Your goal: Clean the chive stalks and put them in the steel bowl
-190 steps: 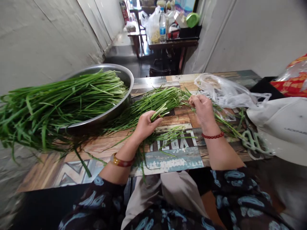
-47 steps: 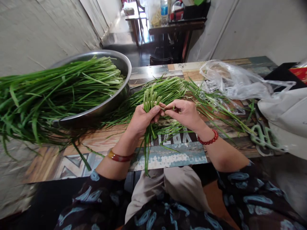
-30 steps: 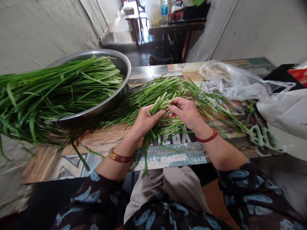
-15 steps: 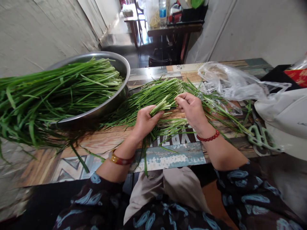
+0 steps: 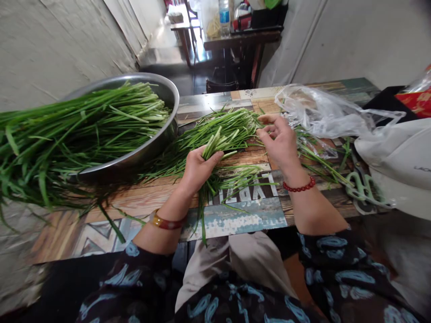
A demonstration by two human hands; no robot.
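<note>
The bare left hand (image 5: 199, 168) grasps a gathered bunch of slim green, white-ended stalks (image 5: 214, 142), the bare right hand (image 5: 280, 138) gapes, and a loose green stalk pile (image 5: 197, 142) is seemingly left beside the heaped round steel basin (image 5: 173, 129).

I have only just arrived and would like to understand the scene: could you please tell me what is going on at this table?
A person is handling long green stalks at a patterned table. The left grip holds a small bunch, pale ends pointing away from the person. The right grip is open near the pale ends of a loose pile; whether it touches them is hard to tell. A metal basin heaped with more stalks stands at left; scissors and a plastic bag lie at right.
</note>
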